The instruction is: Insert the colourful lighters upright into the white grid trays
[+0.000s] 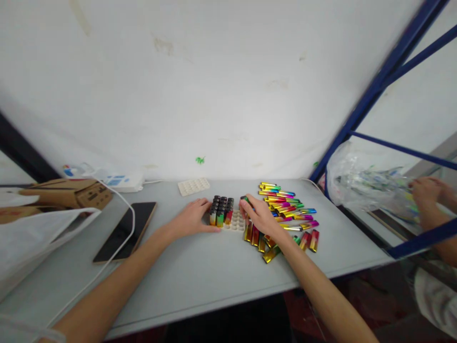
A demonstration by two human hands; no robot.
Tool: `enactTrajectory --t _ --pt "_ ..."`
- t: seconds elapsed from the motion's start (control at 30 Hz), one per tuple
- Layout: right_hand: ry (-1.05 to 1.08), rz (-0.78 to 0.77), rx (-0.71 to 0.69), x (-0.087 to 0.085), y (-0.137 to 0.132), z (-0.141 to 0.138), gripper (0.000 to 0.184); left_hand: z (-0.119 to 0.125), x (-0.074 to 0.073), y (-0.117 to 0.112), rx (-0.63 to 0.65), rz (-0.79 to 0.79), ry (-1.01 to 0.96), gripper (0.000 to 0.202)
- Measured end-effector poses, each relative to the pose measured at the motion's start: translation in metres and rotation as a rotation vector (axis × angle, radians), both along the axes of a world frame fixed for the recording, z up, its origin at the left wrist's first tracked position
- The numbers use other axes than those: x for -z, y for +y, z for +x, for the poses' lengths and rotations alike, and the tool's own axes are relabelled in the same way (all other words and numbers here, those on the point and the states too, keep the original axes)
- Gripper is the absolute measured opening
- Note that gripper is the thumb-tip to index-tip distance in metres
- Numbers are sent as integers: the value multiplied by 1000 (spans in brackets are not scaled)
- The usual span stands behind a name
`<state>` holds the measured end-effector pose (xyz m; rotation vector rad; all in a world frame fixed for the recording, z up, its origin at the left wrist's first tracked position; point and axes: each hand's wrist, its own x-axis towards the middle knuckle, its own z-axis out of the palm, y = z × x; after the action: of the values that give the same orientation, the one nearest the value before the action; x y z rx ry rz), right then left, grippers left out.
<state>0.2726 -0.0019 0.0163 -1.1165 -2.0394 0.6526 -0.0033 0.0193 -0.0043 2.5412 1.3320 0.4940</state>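
A cream tray with round holes [238, 220] lies on the table in front of me. Upright lighters with black tops [222, 209] fill its left part in rows, while holes show on its right. My left hand [193, 218] rests at the tray's left end, thumb and fingers apart, beside the standing lighters and seemingly touching the tray's edge. Over the tray's right side, my right hand [260, 215] pinches a lighter [245, 198] whose dark and green end shows; the fingers hide the rest. Just right of this hand, many shiny multicoloured lighters [285, 205] lie in a loose pile.
A second cream tray [193, 186] lies against the wall. To the left are a phone [124, 232] with a white cable [133, 219] across it, a cardboard box [74, 193] and a white bag [39, 243]. Beyond a blue frame [357, 114], another person's hands [428, 190] work near clear plastic bags.
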Motion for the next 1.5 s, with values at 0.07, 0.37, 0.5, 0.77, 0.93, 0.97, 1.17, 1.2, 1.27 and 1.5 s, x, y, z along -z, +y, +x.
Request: enactTrajectory --t 0.07,0.37,0.5,0.77,0.93,0.97,1.17,1.2,1.27,1.5 --pt "2 -18 -1 -1 -2 -1 37 -1 0 0 6 4 10 74" --pt "99 -12 234 14 3 -7 53 1 -1 -1 -5 -2 34 75" --pt "122 -25 259 16 6 -6 45 0 0 -1 -11 2 32 75" --pt "71 48 147 4 1 -3 38 1 -1 -2 -14 -5 23 75" --pt "-106 270 52 0 -2 -1 42 1 -3 -3 -12 -19 30 75" --pt "-135 276 46 0 -2 -1 44 1 -3 -4 -9 -18 26 75" --pt "-148 84 -31 0 -5 1 45 2 -3 -4 -7 -19 21 76" --pt "-142 67 -60 0 -6 0 44 2 -3 -4 -7 -16 20 76" --pt "-155 77 -91 2 -7 -1 44 2 -4 -4 0 -9 21 76" --pt "-432 240 -65 9 -9 -18 42 0 0 -3 15 6 19 76"
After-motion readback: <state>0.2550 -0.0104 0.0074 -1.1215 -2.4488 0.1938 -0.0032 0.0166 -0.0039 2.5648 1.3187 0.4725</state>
